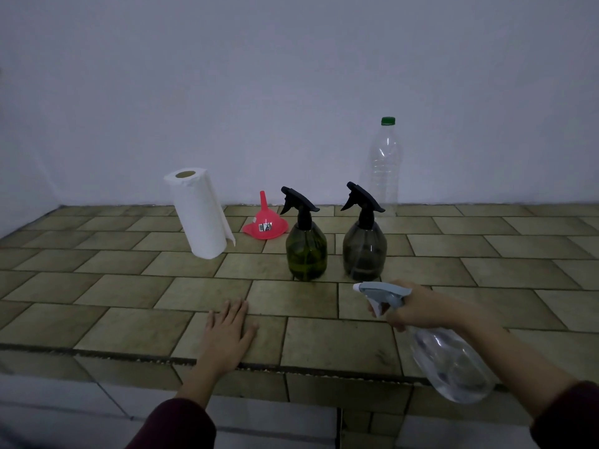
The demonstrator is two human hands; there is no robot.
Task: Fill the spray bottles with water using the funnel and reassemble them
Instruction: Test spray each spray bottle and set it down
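Observation:
My right hand (pixel 418 307) grips the neck of a clear spray bottle (pixel 453 361) with a grey trigger head (pixel 384 294), held tilted above the counter's front edge, nozzle pointing left. My left hand (pixel 228 332) lies flat on the tiled counter, fingers apart, holding nothing. A green spray bottle (pixel 306 251) and a smoky grey spray bottle (pixel 364 249), both with black trigger heads screwed on, stand side by side mid-counter. A red funnel (pixel 265 223) rests mouth-down behind the green bottle. A tall clear plastic bottle with a green cap (pixel 384 166) stands by the wall.
A white paper towel roll (pixel 199 212) stands upright left of the funnel. The tiled counter (pixel 129 286) runs wall to wall, its front edge just below my hands. A plain wall rises behind it.

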